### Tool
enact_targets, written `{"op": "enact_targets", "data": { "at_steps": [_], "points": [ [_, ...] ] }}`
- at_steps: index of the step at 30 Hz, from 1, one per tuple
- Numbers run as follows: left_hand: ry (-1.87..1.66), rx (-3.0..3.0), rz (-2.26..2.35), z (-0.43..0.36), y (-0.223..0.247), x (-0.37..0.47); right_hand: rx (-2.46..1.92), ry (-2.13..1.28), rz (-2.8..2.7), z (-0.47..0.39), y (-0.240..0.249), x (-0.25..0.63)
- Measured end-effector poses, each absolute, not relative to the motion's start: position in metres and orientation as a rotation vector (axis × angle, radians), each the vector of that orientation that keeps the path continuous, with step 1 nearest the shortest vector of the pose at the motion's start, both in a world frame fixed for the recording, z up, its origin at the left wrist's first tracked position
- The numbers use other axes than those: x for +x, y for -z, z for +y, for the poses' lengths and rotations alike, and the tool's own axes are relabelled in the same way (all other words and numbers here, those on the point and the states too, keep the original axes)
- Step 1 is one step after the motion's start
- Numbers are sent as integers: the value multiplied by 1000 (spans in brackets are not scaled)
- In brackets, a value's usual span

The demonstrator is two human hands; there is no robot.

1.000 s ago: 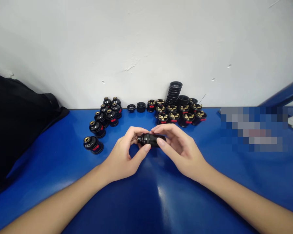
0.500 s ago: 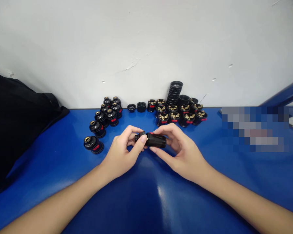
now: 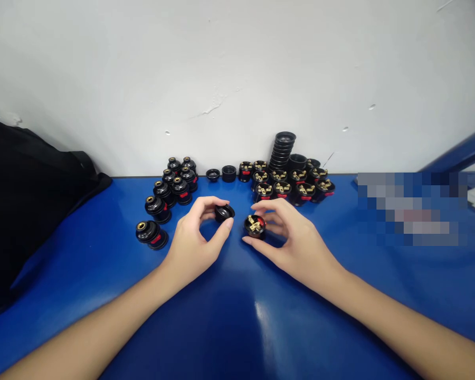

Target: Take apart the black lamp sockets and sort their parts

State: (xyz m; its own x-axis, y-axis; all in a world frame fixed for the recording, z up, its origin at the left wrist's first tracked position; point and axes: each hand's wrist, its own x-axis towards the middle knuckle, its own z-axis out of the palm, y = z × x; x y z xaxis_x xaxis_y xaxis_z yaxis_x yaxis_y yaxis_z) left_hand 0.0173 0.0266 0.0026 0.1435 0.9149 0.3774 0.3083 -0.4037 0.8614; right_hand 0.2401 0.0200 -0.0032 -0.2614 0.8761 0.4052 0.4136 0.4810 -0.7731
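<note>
My left hand [image 3: 193, 235] pinches a small black domed cap [image 3: 223, 212] between thumb and fingertips, held tilted just above the table. Facing it, my right hand [image 3: 298, 237] curls round a black lamp socket body [image 3: 255, 227] whose open top shows brass terminals and a red part on its side. A gap separates the cap from the socket body. Lined up at the left are several capped lamp sockets [image 3: 157, 209] with brass rings on top. Behind my right hand stand several open socket bodies [image 3: 282, 190] with brass terminals and red parts.
A stack of black caps [image 3: 282, 150] leans by the wall [image 3: 237, 79]. One loose cap [image 3: 212, 175] and a black ring [image 3: 228, 173] sit at the table's back edge. Black cloth [image 3: 31, 200] lies at the left of the blue table [image 3: 206, 327]; a blurred patch covers the right.
The cap and the socket body have come apart, the cap moving slightly left. The socket body has turned from lying sideways to showing its open top with the terminals.
</note>
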Motion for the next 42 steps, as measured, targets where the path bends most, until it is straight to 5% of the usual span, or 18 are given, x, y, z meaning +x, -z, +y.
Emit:
{"op": "enact_targets", "data": {
  "at_steps": [19,33,42],
  "points": [
    [-1190,2263,1468,33,-19,-8,-927,-292,-2314,14,-20,252],
    [-647,2777,1574,92,-81,-5,-868,-2,-2309,14,-10,249],
    [-229,2868,1728,132,-75,15,-780,122,-2305,13,-15,250]
  ]
}}
